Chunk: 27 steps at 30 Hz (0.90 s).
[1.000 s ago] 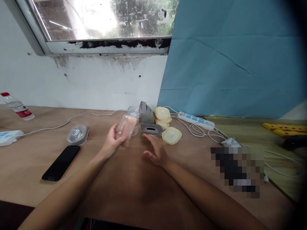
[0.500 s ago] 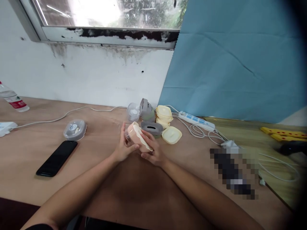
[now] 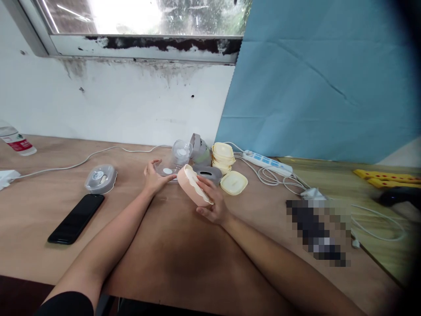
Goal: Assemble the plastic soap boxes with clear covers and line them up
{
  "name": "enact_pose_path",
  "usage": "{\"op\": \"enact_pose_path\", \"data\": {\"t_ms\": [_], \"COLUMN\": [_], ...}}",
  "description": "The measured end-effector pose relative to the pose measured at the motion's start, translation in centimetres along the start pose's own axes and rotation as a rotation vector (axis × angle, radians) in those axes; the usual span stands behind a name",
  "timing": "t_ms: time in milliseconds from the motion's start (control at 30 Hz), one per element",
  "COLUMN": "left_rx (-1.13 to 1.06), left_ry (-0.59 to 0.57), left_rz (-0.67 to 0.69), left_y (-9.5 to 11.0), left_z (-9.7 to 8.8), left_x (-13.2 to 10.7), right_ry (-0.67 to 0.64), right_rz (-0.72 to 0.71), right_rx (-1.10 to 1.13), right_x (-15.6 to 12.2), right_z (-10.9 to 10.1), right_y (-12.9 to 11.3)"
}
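My right hand [image 3: 213,204] grips a peach-pink container [image 3: 191,188] with a wavy cream rim, tilted above the table. To its left, my left hand [image 3: 155,177] holds a clear plastic container [image 3: 167,169] between thumb and fingers; a white round patch shows on it. The two pieces are apart, or nearly so. Just behind stand another clear container [image 3: 181,151] and a grey holder [image 3: 200,150]. A grey lid with a dark slot [image 3: 206,174] is partly covered by my right hand and the pink container.
Cream square lids [image 3: 222,156] are stacked at the back, with one lid [image 3: 233,183] lying flat. A power strip [image 3: 268,163] and cables are to the right. At left are a round clear-lidded box [image 3: 100,179], a black phone [image 3: 76,218] and a bottle [image 3: 19,142].
My left hand has moved left and away with the clear container, which was against the pink one before. My right hand still holds the pink container. The view has shifted slightly.
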<state>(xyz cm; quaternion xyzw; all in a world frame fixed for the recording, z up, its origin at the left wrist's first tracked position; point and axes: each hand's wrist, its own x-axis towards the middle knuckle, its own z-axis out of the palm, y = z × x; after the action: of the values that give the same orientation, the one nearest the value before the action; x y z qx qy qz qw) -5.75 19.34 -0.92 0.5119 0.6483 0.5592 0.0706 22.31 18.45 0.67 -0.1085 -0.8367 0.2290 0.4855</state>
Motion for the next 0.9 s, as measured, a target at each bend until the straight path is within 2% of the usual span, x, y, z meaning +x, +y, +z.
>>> {"op": "enact_pose_path", "data": {"t_ms": [133, 233, 333, 400, 433, 467, 533, 567, 633, 767, 900], "left_rx": [0.173, 0.207, 0.135, -0.030, -0.145, -0.269, -0.484, -0.563, -0.649, -0.647, -0.664], "left_ry": [-0.122, -0.148, -0.032, 0.057, 0.050, -0.010, -0.226, -0.333, -0.444, -0.461, -0.432], "left_rz": [-0.002, 0.029, 0.045, 0.096, 0.136, 0.182, 0.248, 0.253, 0.195, 0.159, 0.135], "left_y": [-0.4, -0.5, 0.4, 1.4, 2.0, 2.6, 3.6, 4.0, 4.4, 4.1, 3.8], "left_z": [-0.2, -0.7, -1.2, -1.2, -1.1, -0.8, -0.2, 0.1, 0.6, 0.9, 1.0], "left_x": [0.0, -0.1, -0.8, -1.8, -2.5, -3.4, -5.2, -6.0, -7.3, -8.0, -7.6], "right_ry": [-0.015, -0.016, -0.033, -0.048, -0.058, -0.070, -0.101, -0.121, -0.157, -0.195, -0.170], "right_rz": [0.010, 0.027, 0.051, 0.062, 0.063, 0.059, 0.043, 0.035, 0.029, 0.061, 0.080], "right_rx": [-0.008, 0.000, -0.011, -0.024, -0.027, -0.027, -0.021, -0.016, 0.002, 0.033, 0.017], "right_x": [-0.2, -0.1, 0.1, 0.1, 0.1, 0.1, 0.1, 0.0, 0.0, -0.1, 0.1], "right_z": [-0.3, -0.4, -0.2, 0.0, 0.0, 0.0, 0.0, 0.0, -0.1, -0.2, 0.0], "right_y": [0.3, 0.4, 0.5, 0.4, 0.4, 0.4, 0.5, 0.6, 0.7, 0.7, 0.4]}}
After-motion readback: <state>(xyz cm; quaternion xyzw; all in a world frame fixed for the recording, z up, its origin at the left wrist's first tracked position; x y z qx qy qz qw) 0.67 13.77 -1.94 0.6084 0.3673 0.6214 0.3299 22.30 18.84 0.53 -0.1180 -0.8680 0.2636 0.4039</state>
